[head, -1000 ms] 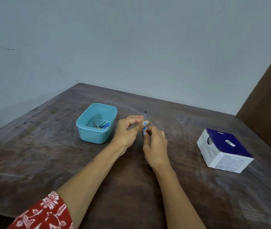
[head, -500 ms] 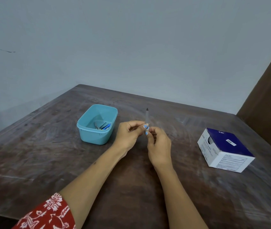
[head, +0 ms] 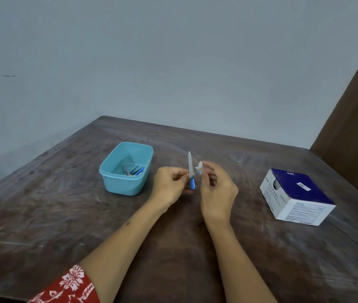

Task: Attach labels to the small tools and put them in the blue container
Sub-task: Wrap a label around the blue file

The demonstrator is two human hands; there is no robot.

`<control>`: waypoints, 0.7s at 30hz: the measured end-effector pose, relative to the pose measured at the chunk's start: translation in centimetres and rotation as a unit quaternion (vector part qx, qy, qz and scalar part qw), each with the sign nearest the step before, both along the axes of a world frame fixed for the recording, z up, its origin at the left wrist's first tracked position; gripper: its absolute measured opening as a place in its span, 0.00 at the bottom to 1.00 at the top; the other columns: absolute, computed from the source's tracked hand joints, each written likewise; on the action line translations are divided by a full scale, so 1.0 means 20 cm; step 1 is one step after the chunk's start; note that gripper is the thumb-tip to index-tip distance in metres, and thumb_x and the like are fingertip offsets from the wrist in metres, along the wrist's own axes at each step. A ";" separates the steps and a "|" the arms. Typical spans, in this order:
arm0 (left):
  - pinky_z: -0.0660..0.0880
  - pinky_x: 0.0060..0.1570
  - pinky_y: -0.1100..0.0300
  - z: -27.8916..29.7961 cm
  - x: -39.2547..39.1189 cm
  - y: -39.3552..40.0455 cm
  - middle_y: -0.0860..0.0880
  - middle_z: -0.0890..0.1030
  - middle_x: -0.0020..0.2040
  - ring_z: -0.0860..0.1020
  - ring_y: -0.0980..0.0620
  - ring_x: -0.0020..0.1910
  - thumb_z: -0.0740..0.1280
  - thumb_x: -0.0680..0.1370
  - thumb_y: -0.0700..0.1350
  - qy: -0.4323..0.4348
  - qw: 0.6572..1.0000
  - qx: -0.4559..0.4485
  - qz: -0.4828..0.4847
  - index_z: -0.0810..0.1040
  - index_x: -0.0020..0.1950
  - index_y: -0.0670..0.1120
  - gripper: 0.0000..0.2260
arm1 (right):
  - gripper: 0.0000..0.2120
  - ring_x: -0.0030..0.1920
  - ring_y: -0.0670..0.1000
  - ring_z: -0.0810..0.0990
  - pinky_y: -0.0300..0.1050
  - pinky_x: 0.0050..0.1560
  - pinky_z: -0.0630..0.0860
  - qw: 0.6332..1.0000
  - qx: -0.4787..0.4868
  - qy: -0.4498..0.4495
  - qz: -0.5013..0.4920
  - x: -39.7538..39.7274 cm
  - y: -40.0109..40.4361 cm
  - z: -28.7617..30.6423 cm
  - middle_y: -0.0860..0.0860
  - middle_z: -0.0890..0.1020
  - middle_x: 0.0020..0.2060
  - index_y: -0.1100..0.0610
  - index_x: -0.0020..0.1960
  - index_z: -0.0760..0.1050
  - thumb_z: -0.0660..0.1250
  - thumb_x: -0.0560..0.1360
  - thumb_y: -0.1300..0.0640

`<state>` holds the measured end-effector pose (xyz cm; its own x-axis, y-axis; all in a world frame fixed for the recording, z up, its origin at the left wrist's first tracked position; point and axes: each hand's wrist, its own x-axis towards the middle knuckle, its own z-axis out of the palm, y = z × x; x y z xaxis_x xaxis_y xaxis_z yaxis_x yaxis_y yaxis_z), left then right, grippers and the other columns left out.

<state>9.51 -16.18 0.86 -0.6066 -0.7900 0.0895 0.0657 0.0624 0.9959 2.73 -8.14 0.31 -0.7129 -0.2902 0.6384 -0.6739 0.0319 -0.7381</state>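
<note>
Several small tools already lie in the blue container, which stands on the wooden table to the left of the hands; among them a metal piece and something with blue on it can be made out, but whether each carries a label is too small to tell. One more tool, a small file with a blue handle and a pale blade, is held upright above the table between the two hands. The left hand pinches it near where blade meets handle, with the fingers curled round it. The right hand sits just beside it and pinches a small white scrap, most likely the label, at its fingertips; the scrap looks crumpled or folded and stands apart from the file, not yet on it.

Judged from this, the task is partway through: some tools are stowed, the file is in hand, and its label is still to be pressed on before the file goes into the container. A white and dark blue cardboard box rests well apart on the right side of the table. No other loose tools show on the table, so the file may be the last one, though that cannot be settled from this view.
</note>
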 end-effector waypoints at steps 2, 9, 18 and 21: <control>0.81 0.45 0.50 0.00 0.00 0.00 0.41 0.84 0.45 0.83 0.46 0.44 0.68 0.75 0.36 -0.011 1.000 0.009 -0.019 0.82 0.52 0.40 0.07 | 0.11 0.41 0.43 0.80 0.34 0.42 0.77 0.999 0.018 0.018 0.025 0.01 0.00 0.00 0.49 0.83 0.43 0.56 0.49 0.82 0.68 0.72 0.68; 0.82 0.40 0.55 0.03 0.02 0.03 0.41 0.84 0.42 0.83 0.47 0.41 0.67 0.74 0.31 -0.032 0.997 0.029 -0.063 0.81 0.51 0.37 0.08 | 0.09 0.39 0.42 0.76 0.25 0.42 0.72 0.996 0.074 0.048 0.017 0.00 0.00 0.00 0.51 0.82 0.43 0.59 0.49 0.82 0.67 0.72 0.68; 0.81 0.33 0.60 0.04 0.06 0.05 0.43 0.82 0.36 0.81 0.52 0.32 0.66 0.73 0.29 -0.051 0.991 0.058 -0.109 0.80 0.42 0.39 0.07 | 0.10 0.41 0.46 0.78 0.21 0.42 0.67 0.994 0.091 0.051 0.021 -0.01 0.00 0.00 0.54 0.82 0.43 0.61 0.47 0.82 0.64 0.72 0.70; 0.80 0.31 0.62 0.04 0.06 0.04 0.43 0.81 0.35 0.80 0.55 0.29 0.65 0.73 0.27 -0.028 0.995 0.064 -0.067 0.80 0.40 0.40 0.09 | 0.12 0.42 0.48 0.79 0.20 0.43 0.66 0.989 0.128 0.056 0.047 0.01 0.00 -0.02 0.54 0.81 0.44 0.60 0.48 0.82 0.64 0.71 0.70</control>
